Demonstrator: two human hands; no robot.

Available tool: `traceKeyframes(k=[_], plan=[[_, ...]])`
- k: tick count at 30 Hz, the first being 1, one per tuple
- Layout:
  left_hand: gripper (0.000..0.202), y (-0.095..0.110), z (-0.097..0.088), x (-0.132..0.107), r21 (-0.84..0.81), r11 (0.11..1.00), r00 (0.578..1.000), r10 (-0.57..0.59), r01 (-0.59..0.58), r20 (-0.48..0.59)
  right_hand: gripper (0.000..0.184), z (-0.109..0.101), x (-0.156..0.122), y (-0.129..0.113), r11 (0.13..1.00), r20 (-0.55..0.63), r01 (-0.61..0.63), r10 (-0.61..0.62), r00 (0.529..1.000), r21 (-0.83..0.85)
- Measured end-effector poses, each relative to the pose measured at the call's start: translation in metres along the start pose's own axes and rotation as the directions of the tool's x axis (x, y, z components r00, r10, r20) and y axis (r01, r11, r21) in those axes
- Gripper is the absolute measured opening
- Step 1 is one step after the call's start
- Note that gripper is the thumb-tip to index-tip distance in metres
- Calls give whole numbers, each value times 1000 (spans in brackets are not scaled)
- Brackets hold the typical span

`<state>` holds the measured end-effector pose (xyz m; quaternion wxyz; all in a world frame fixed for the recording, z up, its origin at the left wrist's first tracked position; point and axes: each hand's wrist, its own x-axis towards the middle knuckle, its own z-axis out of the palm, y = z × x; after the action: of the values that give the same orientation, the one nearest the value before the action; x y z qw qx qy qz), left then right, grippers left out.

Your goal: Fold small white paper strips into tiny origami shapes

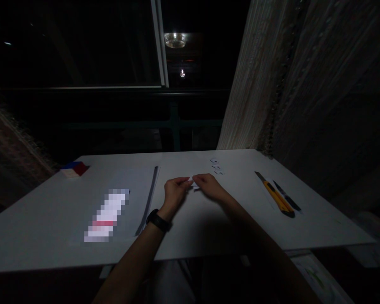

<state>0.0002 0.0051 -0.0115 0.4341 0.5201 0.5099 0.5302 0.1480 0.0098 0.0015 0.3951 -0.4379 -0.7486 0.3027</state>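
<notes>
Over the middle of the white table, my left hand (176, 191) and my right hand (208, 185) meet fingertip to fingertip. Between them they pinch a small piece of white paper (194, 184), partly hidden by the fingers. A dark watch (158, 220) is on my left wrist. Just beyond my right hand, several small pale pieces with dark marks (217, 167) lie in a slanting row; what they are is too small to tell.
A yellow utility knife (277, 197) with its blade out lies right, beside a dark slim pen-like tool (286, 196). To the left are a clear folder with a dark spine (148, 200), a blurred bright phone-like rectangle (106, 215) and a Rubik's cube (74, 169). Curtains (256, 76) hang behind.
</notes>
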Motion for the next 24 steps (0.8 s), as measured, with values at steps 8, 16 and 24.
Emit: traceKeyframes(k=[8,16,24], plan=[[41,-4,0,2,-20,1000,1000,-2,2,2,27,0,1,5,940,79,-125,105,991,317],[39,-3,1,1,-42,999,1000,-11,11,-6,27,-4,1,2,972,74,-74,59,996,223],[31,1,1,-3,43,998,999,35,-34,-28,28,-5,1,2,985,90,-70,56,994,160]])
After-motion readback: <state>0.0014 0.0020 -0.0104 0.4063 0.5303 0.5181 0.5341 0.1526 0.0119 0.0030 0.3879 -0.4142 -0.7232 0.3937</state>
